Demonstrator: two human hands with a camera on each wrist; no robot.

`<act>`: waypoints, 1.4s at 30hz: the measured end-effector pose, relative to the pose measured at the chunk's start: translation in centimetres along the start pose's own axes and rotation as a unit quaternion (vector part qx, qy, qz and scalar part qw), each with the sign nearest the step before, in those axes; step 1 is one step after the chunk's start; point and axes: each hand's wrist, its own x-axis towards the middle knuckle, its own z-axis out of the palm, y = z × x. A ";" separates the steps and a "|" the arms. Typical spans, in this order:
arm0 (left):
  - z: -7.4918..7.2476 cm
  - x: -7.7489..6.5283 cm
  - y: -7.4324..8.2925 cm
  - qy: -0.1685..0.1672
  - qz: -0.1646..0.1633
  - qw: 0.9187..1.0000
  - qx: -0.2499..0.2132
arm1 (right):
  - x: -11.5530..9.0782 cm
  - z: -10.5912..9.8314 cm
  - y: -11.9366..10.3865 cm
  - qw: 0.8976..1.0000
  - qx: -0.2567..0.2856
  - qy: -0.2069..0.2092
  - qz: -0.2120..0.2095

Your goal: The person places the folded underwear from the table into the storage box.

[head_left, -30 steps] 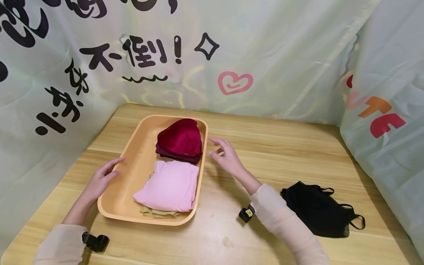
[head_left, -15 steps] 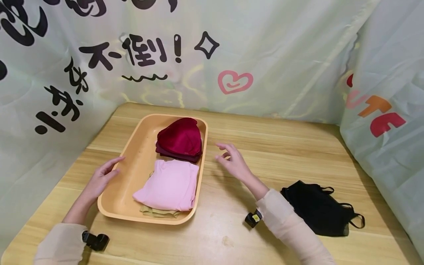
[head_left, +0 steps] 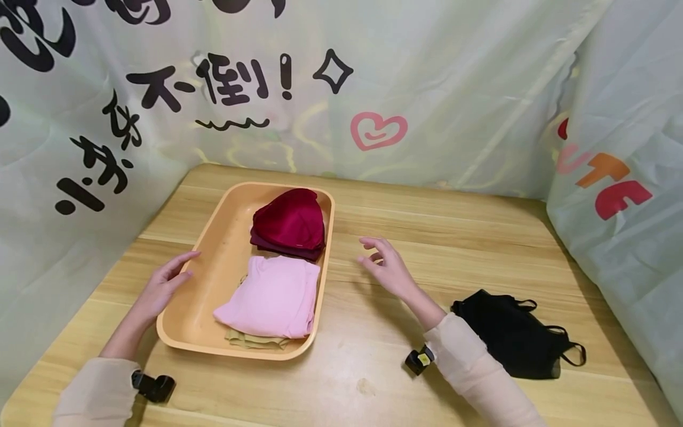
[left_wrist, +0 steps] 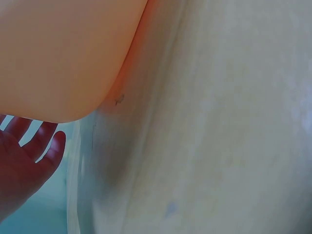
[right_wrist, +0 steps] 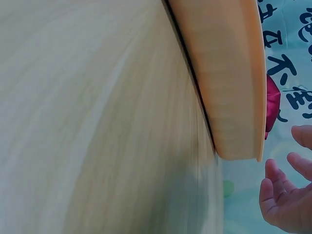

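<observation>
My left hand (head_left: 161,286) rests at the left rim of an orange plastic tray (head_left: 205,296), fingers loosely extended. The left wrist view shows that hand (left_wrist: 24,158) beside the tray's outer wall (left_wrist: 63,63), its fingertips partly hidden. Inside the tray lie a dark red satiny folded garment (head_left: 290,220), on a darker folded cloth, and a folded pink garment (head_left: 274,296) over an olive one (head_left: 253,340). Right of the tray, my right hand (head_left: 389,270) hovers above the table with relaxed fingers, holding nothing. A black strappy camisole-like top (head_left: 512,335) lies near the right forearm.
The wooden table (head_left: 459,231) is enclosed by pale printed fabric (head_left: 453,89) at the back and sides. Small black wrist cameras sit on both sleeves. The tray's left part shows bare floor.
My right hand has drawn away from the tray, moving right and towards the front of the table. The left hand stays at the rim, and the garments have not moved.
</observation>
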 end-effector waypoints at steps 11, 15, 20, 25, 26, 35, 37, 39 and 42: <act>0.0 0.0 -0.1 -0.001 -0.009 1.000 0.012 | -1.3 -1.3 0.6 1.000 -0.009 -0.006 0.014; 0.0 0.1 0.0 -0.001 -0.004 1.000 0.011 | -1.9 -1.8 0.9 1.000 -0.017 -0.012 0.017; 0.0 0.1 0.0 -0.003 -0.004 1.000 0.016 | -2.6 -2.2 1.1 0.999 -0.009 -0.022 0.030; 0.0 0.1 0.1 -0.002 -0.004 1.000 0.023 | -3.4 -2.7 1.1 0.998 0.013 -0.033 0.051; 0.0 0.1 0.1 -0.002 -0.003 1.000 0.022 | -3.5 -2.8 1.0 0.998 0.018 -0.033 0.053; -0.1 -0.1 -0.1 0.001 0.000 1.000 0.015 | -4.8 -3.9 0.5 0.996 0.057 -0.021 0.065; -0.1 -0.1 0.0 0.001 -0.004 1.000 0.019 | -5.2 -4.2 0.5 0.996 0.059 -0.013 0.068; -0.1 -0.1 0.0 0.000 -0.007 1.000 0.022 | -5.6 -4.7 0.5 0.996 0.061 0.003 0.070; -0.1 -0.1 0.1 -0.001 -0.013 1.000 0.024 | -6.2 -5.5 0.4 0.995 0.070 0.032 0.070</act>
